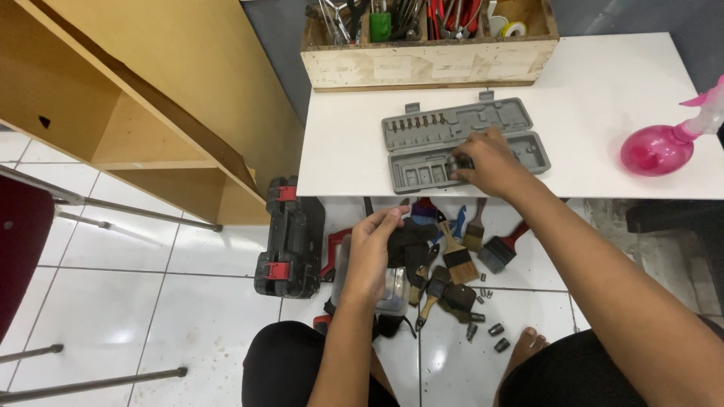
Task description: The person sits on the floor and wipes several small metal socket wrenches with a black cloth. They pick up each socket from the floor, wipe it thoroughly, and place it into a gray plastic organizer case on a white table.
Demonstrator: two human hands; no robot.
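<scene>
Up on the white table (603,75), the right hand (490,160) curls its fingers around a small socket (458,163), pressing it into the open grey case (460,143). Below, the left hand (369,256) lies half open on a clear box (388,290) above the floor brushes (460,260).

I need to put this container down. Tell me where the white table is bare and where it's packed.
The white table is bare between the grey tool case and the pink spray bottle, and in a strip left of the case. The wooden toolbox takes the back edge. The floor below is crowded with paintbrushes and loose sockets.
</scene>
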